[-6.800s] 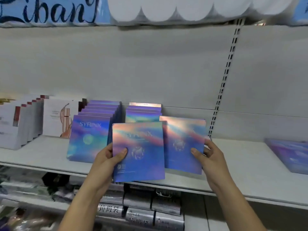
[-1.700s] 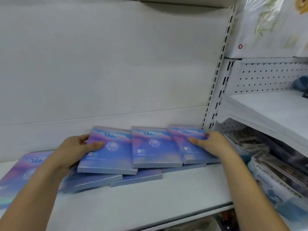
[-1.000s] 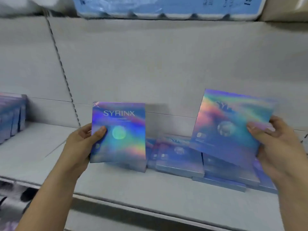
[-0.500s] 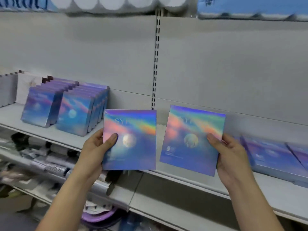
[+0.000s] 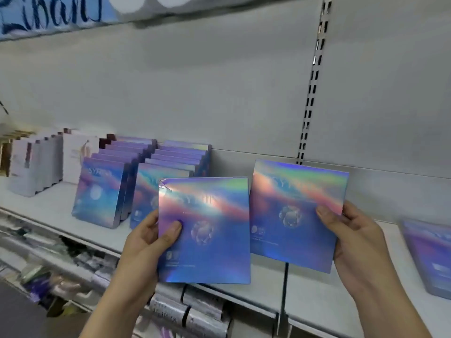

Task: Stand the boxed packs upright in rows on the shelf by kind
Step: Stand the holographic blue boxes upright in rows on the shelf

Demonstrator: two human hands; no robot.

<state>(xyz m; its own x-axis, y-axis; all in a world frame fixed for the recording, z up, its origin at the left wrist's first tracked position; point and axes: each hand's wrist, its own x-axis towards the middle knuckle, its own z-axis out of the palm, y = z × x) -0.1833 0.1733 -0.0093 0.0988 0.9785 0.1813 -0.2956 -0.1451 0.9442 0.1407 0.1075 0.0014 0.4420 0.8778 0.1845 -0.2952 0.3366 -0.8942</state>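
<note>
My left hand (image 5: 148, 242) grips a flat holographic blue-purple boxed pack (image 5: 207, 242) by its left edge, thumb on the front. My right hand (image 5: 351, 240) grips a second pack of the same look (image 5: 290, 206) by its right edge. Both packs are held upright side by side above the front of the white shelf (image 5: 314, 296). To their left, two rows of the same holographic packs stand upright on the shelf, a left row (image 5: 102, 186) and a right row (image 5: 175, 157) partly hidden behind the left-hand pack.
White boxed packs (image 5: 34, 167) stand in rows at the far left of the shelf. More holographic packs (image 5: 429, 254) lie flat at the right edge. A slotted upright (image 5: 312, 93) runs down the back wall. Silver packs (image 5: 195, 311) fill the shelf below.
Over the last second I have carried both packs leftwards from the flat pile. The standing rows have come closer and now sit just left of the held packs.
</note>
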